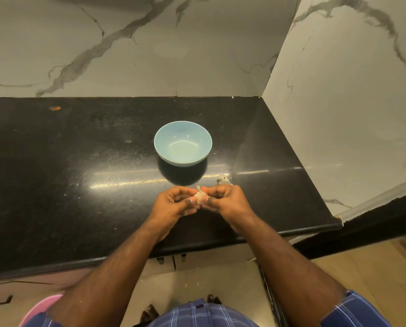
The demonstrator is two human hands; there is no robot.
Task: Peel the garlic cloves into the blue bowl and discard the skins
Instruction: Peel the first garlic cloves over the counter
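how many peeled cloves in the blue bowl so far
0. The blue bowl on the counter shows only bare glaze. The one garlic piece in view is pinched between both hands, partly hidden by fingers.

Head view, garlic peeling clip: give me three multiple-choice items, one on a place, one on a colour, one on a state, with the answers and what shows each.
1. Where is the blue bowl?
A. On the black counter, beyond the hands
B. On the floor
C. In the left hand

2. What colour is the round object at the lower left edge?
A. Green
B. Pink
C. Black

3. What does the bowl hold?
A. Many peeled cloves
B. Water to the rim
C. Nothing visible

Answers:
1 A: it stands on the counter past the left hand and right hand.
2 B: its visible rim is pink.
3 C: its inside shows bare, while fingers of both hands pinch the garlic.
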